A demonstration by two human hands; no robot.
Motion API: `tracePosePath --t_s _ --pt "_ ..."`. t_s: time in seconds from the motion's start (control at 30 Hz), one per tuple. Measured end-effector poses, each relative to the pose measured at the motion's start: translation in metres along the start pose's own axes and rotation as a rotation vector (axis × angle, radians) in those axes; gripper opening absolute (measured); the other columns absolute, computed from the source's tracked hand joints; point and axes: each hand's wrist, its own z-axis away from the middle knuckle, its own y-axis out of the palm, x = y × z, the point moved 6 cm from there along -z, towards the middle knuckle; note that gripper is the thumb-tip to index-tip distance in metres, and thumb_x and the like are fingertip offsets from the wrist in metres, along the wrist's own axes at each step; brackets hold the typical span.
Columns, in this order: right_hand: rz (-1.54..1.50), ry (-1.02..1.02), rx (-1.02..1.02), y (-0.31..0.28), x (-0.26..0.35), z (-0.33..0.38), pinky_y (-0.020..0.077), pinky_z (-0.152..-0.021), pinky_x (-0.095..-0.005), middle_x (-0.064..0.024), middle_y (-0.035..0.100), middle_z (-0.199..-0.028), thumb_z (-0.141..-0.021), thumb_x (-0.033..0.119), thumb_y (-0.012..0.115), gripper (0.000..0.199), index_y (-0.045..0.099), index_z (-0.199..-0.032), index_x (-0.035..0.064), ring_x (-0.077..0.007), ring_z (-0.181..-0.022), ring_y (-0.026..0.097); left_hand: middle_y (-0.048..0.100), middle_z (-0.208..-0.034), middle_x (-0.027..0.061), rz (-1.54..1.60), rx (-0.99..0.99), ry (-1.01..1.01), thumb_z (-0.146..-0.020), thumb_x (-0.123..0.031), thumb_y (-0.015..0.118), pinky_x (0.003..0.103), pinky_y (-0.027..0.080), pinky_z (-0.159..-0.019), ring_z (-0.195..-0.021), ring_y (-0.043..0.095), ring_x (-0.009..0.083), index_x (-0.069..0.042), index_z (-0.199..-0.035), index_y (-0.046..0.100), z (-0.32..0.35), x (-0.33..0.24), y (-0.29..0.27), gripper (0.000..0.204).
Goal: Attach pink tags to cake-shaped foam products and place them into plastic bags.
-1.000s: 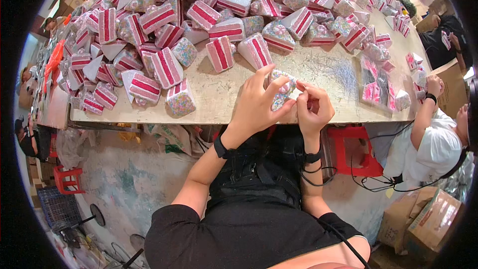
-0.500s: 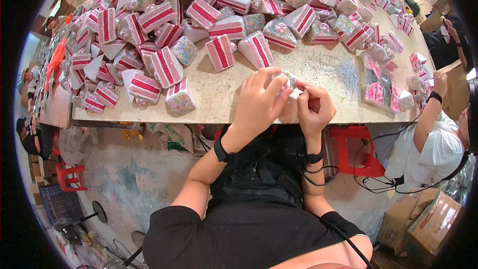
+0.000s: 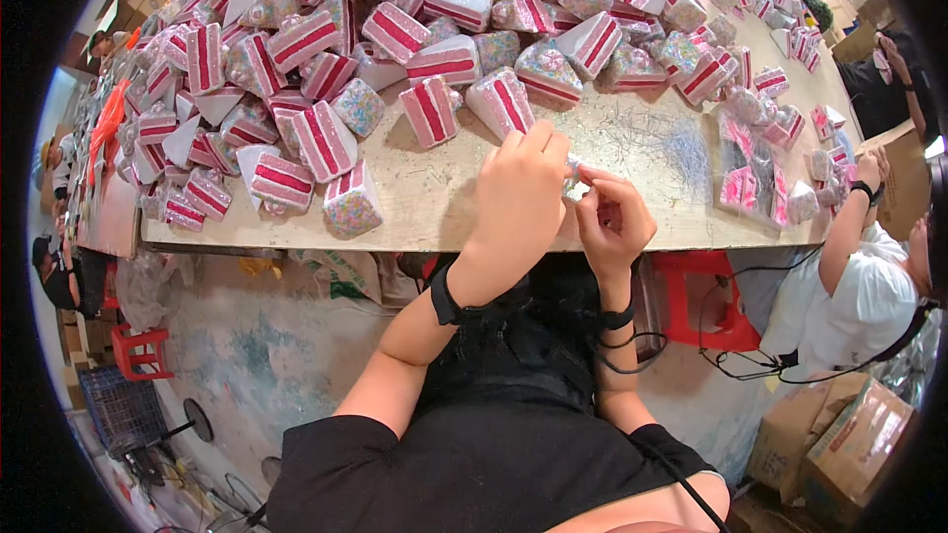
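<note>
My left hand (image 3: 521, 195) is closed around a toy cake slice (image 3: 573, 172), and only a small bluish bit of it shows past my fingers. Close on its right, my right hand (image 3: 614, 220) has thumb and fingers curled in a pinch near that slice; whatever they hold is too small to make out. Just beyond my left hand a pink-and-white glittery slice (image 3: 501, 104) stands on the table, with another slice (image 3: 429, 112) beside it. A sprinkle-covered slice (image 3: 352, 201) lies near the front edge.
A big heap of cake slices (image 3: 316, 44) covers the far side of the pale table (image 3: 425, 192). Thin silvery strands (image 3: 681, 153) lie at right, beside a clear tray (image 3: 750, 178) with pink pieces. A co-worker in a white shirt (image 3: 859, 286) sits at right, near a red stool (image 3: 706, 301).
My left hand has turned, its back now covering most of the slice. My right hand has shifted slightly left and down. At right, the co-worker's hands have moved near the small pile.
</note>
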Motion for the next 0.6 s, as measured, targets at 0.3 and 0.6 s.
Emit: tracePosePath --t_s 0.3,0.6 --pt "0.085 -0.013 0.082 0.000 0.006 0.005 0.0494 -0.054 -0.0249 -0.0146 0.070 -0.097 -0.074 -0.004 0.071 0.016 0.059 -0.085 -0.0009 -0.0154 -0.062 0.061 0.053 -0.089 0.0125 0.183 -0.120 -0.026 -0.084 -0.002 0.062 0.043 0.043 -0.073 -0.086 0.052 0.0334 -0.003 -0.090 0.054 0.022 0.006 0.004 0.010" --pt "0.059 0.018 0.058 -0.003 0.003 0.002 0.0518 -0.056 -0.0258 -0.0147 0.070 -0.099 -0.075 -0.004 0.070 0.016 0.058 -0.085 -0.0006 -0.0169 -0.065 0.064 0.055 -0.093 0.0118 0.267 -0.156 -0.019 -0.087 -0.002 0.062 0.039 0.043 -0.074 -0.086 0.054 0.0302 -0.002 -0.095 0.058 0.025 0.012 0.009 0.009"
